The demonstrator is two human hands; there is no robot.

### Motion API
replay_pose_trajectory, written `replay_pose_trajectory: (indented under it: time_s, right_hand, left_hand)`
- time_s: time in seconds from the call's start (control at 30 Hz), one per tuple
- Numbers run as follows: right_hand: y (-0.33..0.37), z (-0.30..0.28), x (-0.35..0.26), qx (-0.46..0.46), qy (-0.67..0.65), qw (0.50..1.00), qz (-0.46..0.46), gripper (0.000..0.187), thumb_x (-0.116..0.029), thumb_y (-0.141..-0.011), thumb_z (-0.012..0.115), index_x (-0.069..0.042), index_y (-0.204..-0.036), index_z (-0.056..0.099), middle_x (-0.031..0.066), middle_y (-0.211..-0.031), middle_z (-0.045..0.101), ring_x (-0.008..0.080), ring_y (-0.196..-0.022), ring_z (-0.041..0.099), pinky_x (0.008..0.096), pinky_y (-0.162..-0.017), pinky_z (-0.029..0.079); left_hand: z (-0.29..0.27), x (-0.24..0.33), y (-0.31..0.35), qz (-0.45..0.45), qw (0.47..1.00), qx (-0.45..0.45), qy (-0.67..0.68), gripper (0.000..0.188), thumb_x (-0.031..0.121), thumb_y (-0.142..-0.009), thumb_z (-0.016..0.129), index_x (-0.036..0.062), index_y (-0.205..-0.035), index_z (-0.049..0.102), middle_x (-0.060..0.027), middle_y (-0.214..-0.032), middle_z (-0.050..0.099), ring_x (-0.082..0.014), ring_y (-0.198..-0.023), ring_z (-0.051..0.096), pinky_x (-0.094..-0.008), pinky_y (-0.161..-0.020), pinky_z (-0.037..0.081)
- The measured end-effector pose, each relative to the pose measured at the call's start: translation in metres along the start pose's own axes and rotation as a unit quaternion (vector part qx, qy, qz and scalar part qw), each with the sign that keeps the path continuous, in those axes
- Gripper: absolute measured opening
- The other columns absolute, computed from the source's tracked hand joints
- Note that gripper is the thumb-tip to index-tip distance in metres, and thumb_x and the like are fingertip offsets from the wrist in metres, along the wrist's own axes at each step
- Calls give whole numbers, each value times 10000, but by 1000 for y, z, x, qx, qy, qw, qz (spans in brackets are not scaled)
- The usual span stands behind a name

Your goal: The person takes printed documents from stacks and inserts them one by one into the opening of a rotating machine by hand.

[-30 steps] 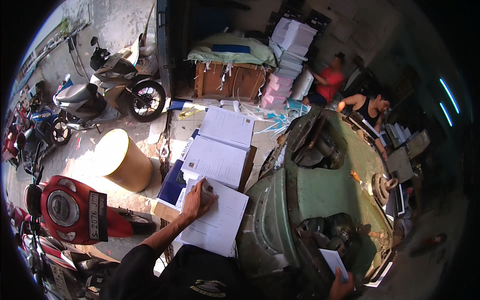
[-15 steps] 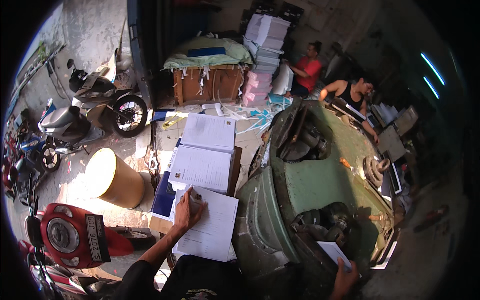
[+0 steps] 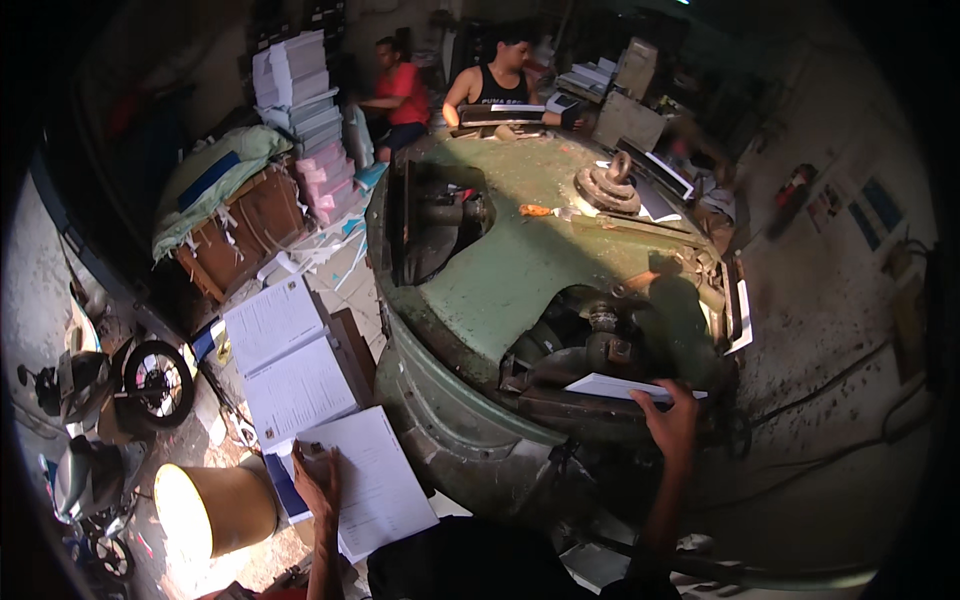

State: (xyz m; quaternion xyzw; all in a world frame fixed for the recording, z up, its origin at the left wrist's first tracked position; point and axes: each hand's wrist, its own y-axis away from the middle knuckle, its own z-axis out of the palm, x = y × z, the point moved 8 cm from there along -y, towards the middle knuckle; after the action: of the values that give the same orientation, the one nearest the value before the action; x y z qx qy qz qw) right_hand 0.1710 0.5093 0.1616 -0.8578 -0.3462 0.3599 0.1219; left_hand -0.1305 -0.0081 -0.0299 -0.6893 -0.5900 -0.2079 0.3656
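Observation:
My left hand (image 3: 318, 482) rests on the upper left part of the nearest stack of printed sheets (image 3: 385, 490), its fingers apart. Two more printed stacks, a middle one (image 3: 295, 395) and a far one (image 3: 272, 325), lie in line beyond it. Over on the right, my right hand (image 3: 672, 425) pinches the right end of a thin white sheaf of paper (image 3: 620, 387) between thumb and fingers. That sheaf lies along the near edge of a big round green machine (image 3: 490, 300), beside a dark opening with metal parts.
On the machine top lie a heavy ringed weight (image 3: 608, 190) and an orange-handled tool (image 3: 537, 210). A person in a black tank top (image 3: 497, 88) is at its far side; another in red (image 3: 405, 95) sits behind. A yellow drum (image 3: 235, 512) and motorbikes (image 3: 85, 400) are at left.
The view has swung to the right. My right hand has moved forward with the white sheaf, now along the machine's near edge. My left hand stays on the nearest stack.

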Motion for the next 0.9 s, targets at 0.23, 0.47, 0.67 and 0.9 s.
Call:
replay_pose_trajectory:
  time_s: [0.23,0.47,0.67,0.9]
  right_hand:
    - [5,0,-4,11,-2,999,-38,346,-214,-698,877,12,-814,641,181,-823,653,380,-826,602,454,-740,469]
    - [0,0,-7,18,-12,999,-45,353,-239,-714,865,16,-802,637,173,-791,635,375,-788,577,458,-722,458]
    - [-2,3,-6,20,-5,998,-66,355,-249,-729,855,23,-823,648,167,-799,628,369,-798,569,458,-725,463]
    - [-3,4,-6,6,7,999,-44,356,-254,-733,855,17,-830,647,144,-805,618,344,-815,558,447,-739,463]
  left_hand:
    - [1,-15,4,6,1000,-5,4,687,285,-839,775,17,-1385,455,-273,-1262,607,-421,-1136,611,-465,-981,483]
    - [2,-11,4,-7,1000,-11,-21,708,300,-851,757,-23,-1392,436,-301,-1314,567,-436,-1207,566,-466,-1033,450]
    - [3,-4,1,21,999,-10,-40,712,319,-863,750,-72,-1374,446,-303,-1328,556,-430,-1221,551,-468,-1046,437]
    - [5,-10,1,1,999,-29,-30,754,363,-884,734,-66,-1416,414,-306,-1383,507,-412,-1248,528,-472,-1068,408]
